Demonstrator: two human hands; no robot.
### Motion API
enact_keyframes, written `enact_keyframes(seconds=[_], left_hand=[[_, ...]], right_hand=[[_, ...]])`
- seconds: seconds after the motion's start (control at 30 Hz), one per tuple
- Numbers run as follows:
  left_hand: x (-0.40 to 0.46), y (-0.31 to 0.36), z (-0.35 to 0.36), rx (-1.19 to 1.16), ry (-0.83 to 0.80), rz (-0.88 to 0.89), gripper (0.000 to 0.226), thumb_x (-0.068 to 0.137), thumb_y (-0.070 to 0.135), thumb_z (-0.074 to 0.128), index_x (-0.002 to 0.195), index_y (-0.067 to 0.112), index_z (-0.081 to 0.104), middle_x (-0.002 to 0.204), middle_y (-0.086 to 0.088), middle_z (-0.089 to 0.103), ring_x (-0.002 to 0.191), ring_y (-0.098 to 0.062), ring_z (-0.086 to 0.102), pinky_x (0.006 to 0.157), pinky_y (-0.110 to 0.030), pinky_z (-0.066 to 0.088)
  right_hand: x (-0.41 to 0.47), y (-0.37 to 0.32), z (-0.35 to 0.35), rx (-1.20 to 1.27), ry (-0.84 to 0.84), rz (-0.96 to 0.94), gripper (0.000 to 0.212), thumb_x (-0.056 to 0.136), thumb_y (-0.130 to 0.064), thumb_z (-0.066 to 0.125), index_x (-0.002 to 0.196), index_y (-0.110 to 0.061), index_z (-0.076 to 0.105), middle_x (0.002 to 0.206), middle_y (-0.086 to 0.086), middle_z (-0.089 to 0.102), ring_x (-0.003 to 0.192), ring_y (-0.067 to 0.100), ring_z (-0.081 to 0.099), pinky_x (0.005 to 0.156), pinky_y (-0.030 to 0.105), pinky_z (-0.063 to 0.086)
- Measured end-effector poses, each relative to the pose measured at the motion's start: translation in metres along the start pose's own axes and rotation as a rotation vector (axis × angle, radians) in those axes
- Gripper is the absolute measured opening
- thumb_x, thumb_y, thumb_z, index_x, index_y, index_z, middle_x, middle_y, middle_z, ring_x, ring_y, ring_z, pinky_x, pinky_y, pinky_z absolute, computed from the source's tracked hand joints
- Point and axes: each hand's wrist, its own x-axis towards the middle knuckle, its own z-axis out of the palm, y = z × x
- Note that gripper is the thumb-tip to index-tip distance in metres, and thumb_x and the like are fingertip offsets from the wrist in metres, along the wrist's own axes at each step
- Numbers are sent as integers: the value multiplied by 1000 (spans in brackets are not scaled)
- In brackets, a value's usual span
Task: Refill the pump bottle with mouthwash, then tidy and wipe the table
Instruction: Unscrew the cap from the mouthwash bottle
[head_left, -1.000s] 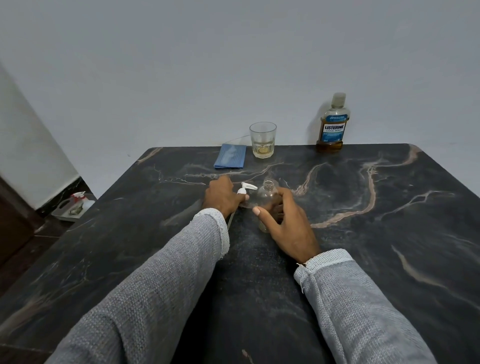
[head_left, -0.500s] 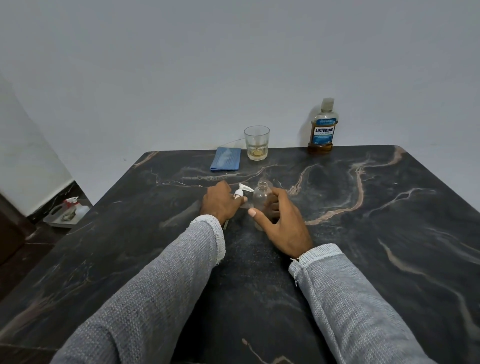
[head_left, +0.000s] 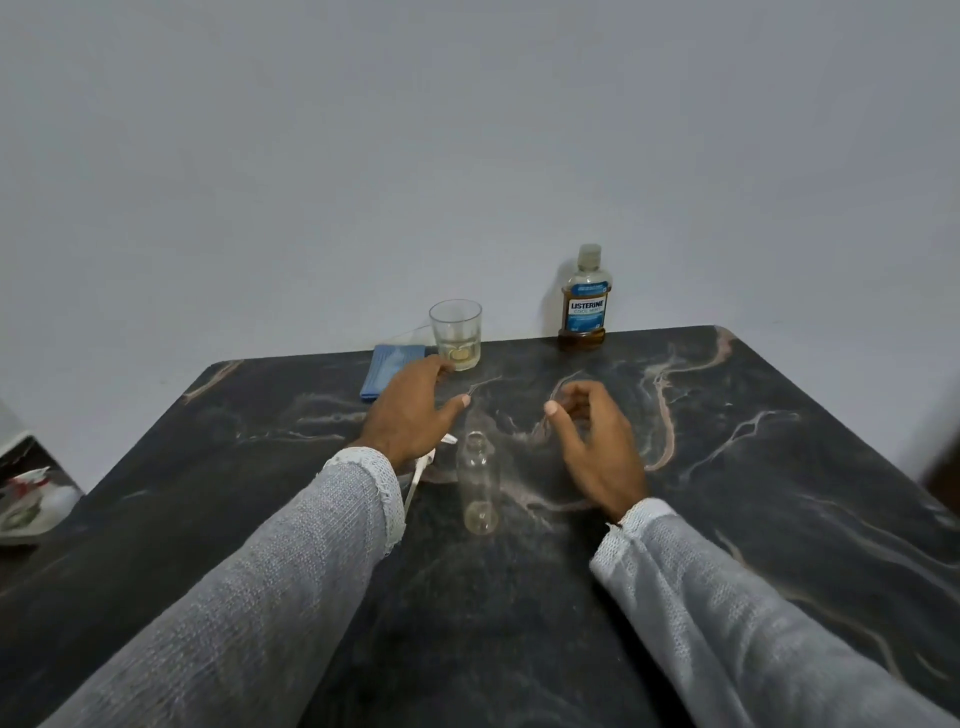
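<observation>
A small clear bottle stands upright and uncapped in the middle of the dark marble table, nearly empty. Its white pump head with dip tube lies on the table just left of it, partly under my left wrist. My left hand hovers open above the pump, fingers stretched toward the glass. My right hand is open to the right of the bottle, apart from it. A Listerine mouthwash bottle with amber liquid stands capped at the table's far edge.
A drinking glass with a little yellowish liquid stands at the far edge, left of the mouthwash. A folded blue cloth lies beside it. Off the table's left side, a tray with a spray bottle sits on the floor.
My right hand has let go of the clear bottle and moved right. My left hand has released the pump head onto the table and lifted forward toward the glass.
</observation>
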Motion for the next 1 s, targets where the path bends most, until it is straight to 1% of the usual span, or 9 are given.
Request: enact_keyframes(seconds=[0.1, 0.23, 0.3, 0.43, 0.57, 0.63, 0.7, 0.9, 1.0], left_hand=[[24, 2, 9, 37, -42, 42, 55, 86, 35, 69, 134, 16, 48, 134, -4, 56, 122, -22, 52, 104, -39, 43], [54, -1, 25, 17, -91, 69, 61, 85, 35, 70, 136, 17, 43, 138, -5, 53, 123, -22, 51, 101, -33, 42], [67, -2, 34, 10, -117, 88, 62, 85, 36, 70, 137, 18, 41, 139, -5, 52, 123, -22, 51, 101, -33, 42], [85, -8, 51, 6, -154, 118, 63, 86, 37, 69, 138, 20, 38, 140, -3, 50, 124, -22, 51, 103, -45, 45], [99, -16, 65, 2, -182, 140, 62, 87, 38, 67, 139, 21, 37, 141, -2, 50, 126, -22, 50, 103, -42, 46], [103, -20, 69, -8, -195, 140, 62, 87, 39, 67, 139, 22, 36, 141, -1, 50, 126, -21, 50, 102, -38, 46], [107, -23, 72, -15, -203, 135, 63, 87, 40, 66, 140, 23, 36, 142, -1, 50, 126, -20, 50, 103, -37, 45], [106, -30, 73, -9, -201, 118, 64, 88, 42, 65, 141, 24, 34, 139, 0, 51, 122, -16, 51, 101, -34, 45], [103, -30, 67, -13, -197, 105, 63, 88, 41, 64, 141, 25, 35, 139, 0, 52, 122, -17, 51, 101, -34, 45]], right_hand=[[45, 14, -12, -160, 20, 35, 35, 93, -42, 57, 121, -24, 48, 119, -2, 59, 104, 11, 57, 90, 31, 49], [107, 29, -16, -279, 15, 92, 52, 92, -44, 59, 133, -20, 38, 137, 6, 45, 123, 24, 50, 101, 42, 46], [136, 34, -15, -345, 28, 104, 62, 90, -44, 61, 138, -17, 34, 140, 10, 41, 126, 28, 47, 103, 45, 45], [187, 41, -14, -393, 76, 121, 78, 84, -48, 67, 143, -16, 27, 143, 13, 35, 129, 32, 42, 106, 48, 42], [221, 45, -5, -381, 73, 145, 90, 80, -54, 69, 146, -16, 21, 146, 14, 29, 132, 36, 38, 106, 50, 39], [231, 50, -1, -371, 67, 148, 91, 79, -53, 70, 145, -16, 20, 143, 15, 31, 128, 37, 40, 104, 49, 41], [236, 55, 4, -345, 54, 159, 90, 78, -53, 71, 143, -15, 23, 138, 15, 34, 124, 37, 44, 102, 48, 42], [238, 60, 13, -300, 98, 162, 75, 80, -41, 73, 135, -15, 30, 129, 13, 42, 116, 33, 52, 96, 41, 45], [232, 57, 8, -304, 105, 146, 73, 80, -41, 73, 134, -14, 32, 128, 13, 44, 113, 32, 53, 94, 39, 46]])
